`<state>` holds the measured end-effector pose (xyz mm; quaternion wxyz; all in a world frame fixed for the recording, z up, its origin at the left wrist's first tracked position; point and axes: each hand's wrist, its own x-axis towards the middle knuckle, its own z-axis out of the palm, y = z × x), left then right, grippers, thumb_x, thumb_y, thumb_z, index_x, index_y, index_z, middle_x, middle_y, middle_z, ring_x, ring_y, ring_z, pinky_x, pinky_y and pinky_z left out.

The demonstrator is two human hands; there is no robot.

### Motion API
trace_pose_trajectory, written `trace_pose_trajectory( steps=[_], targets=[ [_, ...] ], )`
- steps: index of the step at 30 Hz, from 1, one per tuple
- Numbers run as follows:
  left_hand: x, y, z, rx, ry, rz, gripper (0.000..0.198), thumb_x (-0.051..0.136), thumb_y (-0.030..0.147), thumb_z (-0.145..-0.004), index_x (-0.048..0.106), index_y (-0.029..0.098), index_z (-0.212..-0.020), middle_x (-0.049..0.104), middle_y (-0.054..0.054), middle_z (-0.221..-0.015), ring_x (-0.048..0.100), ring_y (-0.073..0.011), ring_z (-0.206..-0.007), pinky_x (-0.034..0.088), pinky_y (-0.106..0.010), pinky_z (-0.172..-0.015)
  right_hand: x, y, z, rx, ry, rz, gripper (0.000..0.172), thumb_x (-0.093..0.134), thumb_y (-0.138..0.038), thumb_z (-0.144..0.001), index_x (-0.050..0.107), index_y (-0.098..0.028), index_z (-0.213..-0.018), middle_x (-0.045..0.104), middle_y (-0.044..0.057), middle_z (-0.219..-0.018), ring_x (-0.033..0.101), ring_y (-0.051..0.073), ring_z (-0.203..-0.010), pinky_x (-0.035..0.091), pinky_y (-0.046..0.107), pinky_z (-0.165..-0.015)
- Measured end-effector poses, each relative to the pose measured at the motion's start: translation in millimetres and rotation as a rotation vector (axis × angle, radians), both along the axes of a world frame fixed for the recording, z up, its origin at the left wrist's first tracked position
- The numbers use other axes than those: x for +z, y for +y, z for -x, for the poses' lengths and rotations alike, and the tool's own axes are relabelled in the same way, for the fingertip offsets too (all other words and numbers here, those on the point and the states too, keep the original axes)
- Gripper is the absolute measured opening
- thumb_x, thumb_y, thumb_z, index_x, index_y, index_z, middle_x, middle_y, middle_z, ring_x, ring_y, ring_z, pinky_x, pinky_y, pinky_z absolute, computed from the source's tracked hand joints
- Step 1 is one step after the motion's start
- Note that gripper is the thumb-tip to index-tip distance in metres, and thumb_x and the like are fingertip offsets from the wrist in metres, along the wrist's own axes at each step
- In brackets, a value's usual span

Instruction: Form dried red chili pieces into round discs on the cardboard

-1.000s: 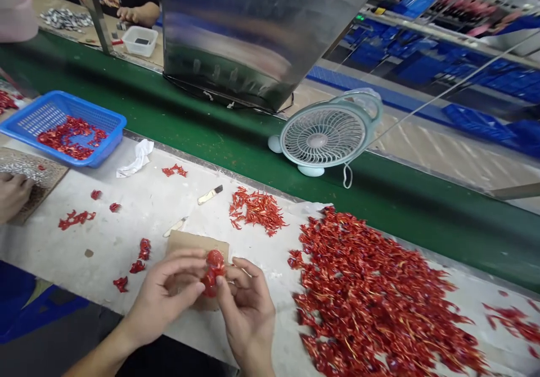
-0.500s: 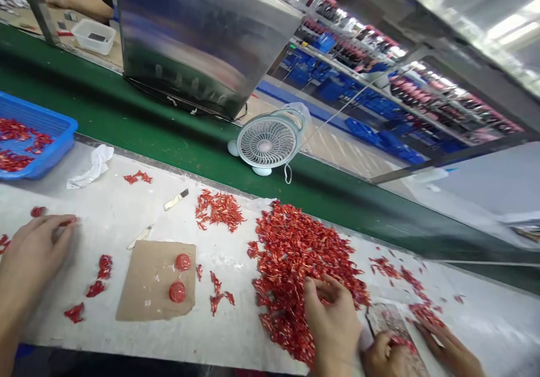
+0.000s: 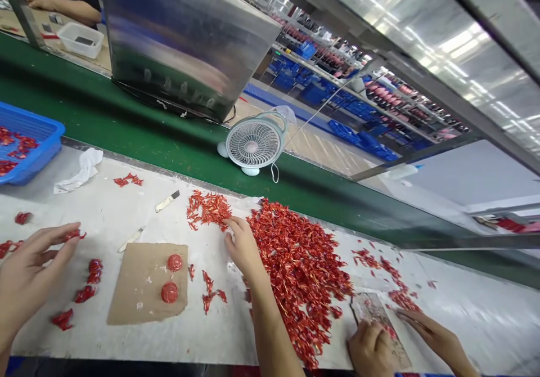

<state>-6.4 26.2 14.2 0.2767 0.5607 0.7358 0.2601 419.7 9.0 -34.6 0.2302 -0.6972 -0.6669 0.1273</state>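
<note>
My left hand [image 3: 36, 273], at the left edge, pinches a small red plastic piece [image 3: 75, 234] between thumb and fingertips. Several red pieces [image 3: 95, 270] lie in a short row beside it on the white table. My right hand [image 3: 244, 247] reaches to the edge of a small pile of thin red pieces [image 3: 208, 207], thumb and fingers apart. Under its forearm spreads a big heap of glossy red pieces [image 3: 299, 270]. Between my hands lies a brown cardboard square [image 3: 143, 287] with two round red pots [image 3: 175, 262] on it.
At the far left stands a blue basket [image 3: 50, 138] of red pieces. Two small knives [image 3: 167, 201] and a crumpled tissue [image 3: 82, 171] lie on the table. A fan [image 3: 253, 143] stands behind. At right, a co-worker's hands [image 3: 373, 346] work over a board.
My right hand has moved left from the big heap to the small pile. My left hand has turned, and a red piece shows at its fingertips. The view has shifted slightly.
</note>
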Motion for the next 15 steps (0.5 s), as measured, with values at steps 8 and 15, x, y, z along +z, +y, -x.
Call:
trace_pose_trajectory(
  steps=[8,15],
  targets=[
    [-1.4,-23,-12,0.015,-0.212,0.001,0.039,0.067,0.057,-0.080,0.071,0.024,-0.100,0.069,-0.002,-0.119,0.068,-0.0198,-0.098,0.056,-0.024,-0.086,0.7,-14,12,0.025,0.003,0.146,0.026,0.052,-0.017,-0.091,0.068,-0.016,-0.111,0.065,0.011,-0.105,0.066,0.023,-0.087,0.055,0.038,-0.083],
    [-3.0,-32,-20,0.075,-0.341,0.160,0.051,0.076,0.058,-0.072,0.072,0.026,-0.111,0.078,0.001,-0.095,0.070,-0.0182,-0.076,0.058,-0.020,-0.062,19.0,-44,9,-0.048,0.102,0.287,0.024,0.052,-0.030,-0.098,0.067,-0.017,-0.112,0.067,-0.001,-0.067,0.062,0.017,-0.059,0.047,0.028,-0.062]
  ],
)
